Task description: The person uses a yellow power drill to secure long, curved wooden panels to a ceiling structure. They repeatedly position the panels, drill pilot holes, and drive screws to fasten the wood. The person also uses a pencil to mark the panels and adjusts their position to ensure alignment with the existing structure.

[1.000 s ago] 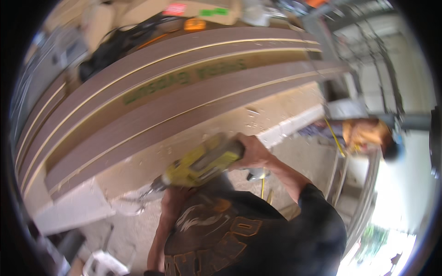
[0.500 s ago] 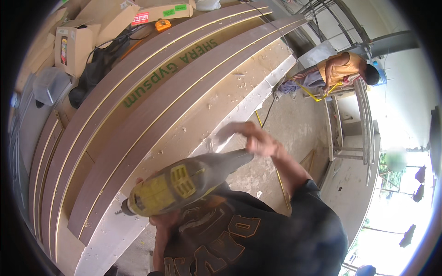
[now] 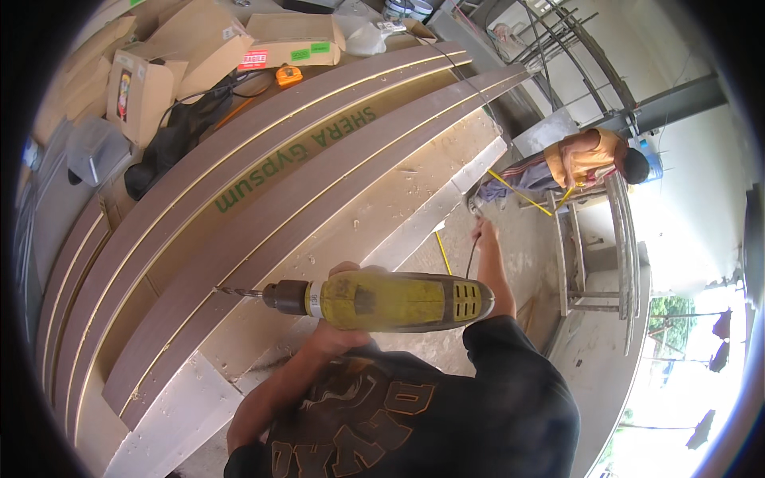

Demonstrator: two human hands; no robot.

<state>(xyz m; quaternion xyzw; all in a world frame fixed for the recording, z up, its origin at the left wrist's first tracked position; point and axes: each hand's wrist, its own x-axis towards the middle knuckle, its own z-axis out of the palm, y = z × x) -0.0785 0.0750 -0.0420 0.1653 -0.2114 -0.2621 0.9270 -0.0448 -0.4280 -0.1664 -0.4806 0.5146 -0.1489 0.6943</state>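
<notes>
Long brown boards (image 3: 263,199), stacked and curving from seven o'clock up toward one o'clock, with pale edge strips and green lettering on one face. Beneath them, a pale worktop (image 3: 382,215) dusted with shavings, and white trestle pieces (image 3: 167,414) at seven o'clock. Dark printed shirt (image 3: 414,414) filling the six o'clock sector.

Yellow power drill (image 3: 398,301) at centre, lying level across the view, chuck and twist bit (image 3: 239,292) pointing toward nine o'clock, bit tip just at the edge of the lowest brown board. Left hand (image 3: 339,331) directly under and behind the drill body, at six o'clock of it, clenched about the grip; fingers mostly hidden by the housing. Right hand (image 3: 484,233) well apart from the drill, at one o'clock of it, arm stretched outward, closed on a thin dark cable (image 3: 470,259) that runs back toward the drill's rear end.

Cardboard boxes (image 3: 207,40) at eleven o'clock, a dark bag (image 3: 171,147) at ten o'clock, a small orange tape measure (image 3: 288,76) beside the boxes. Another person in an orange top (image 3: 586,159) at two o'clock, bent over near a metal frame (image 3: 598,239).
</notes>
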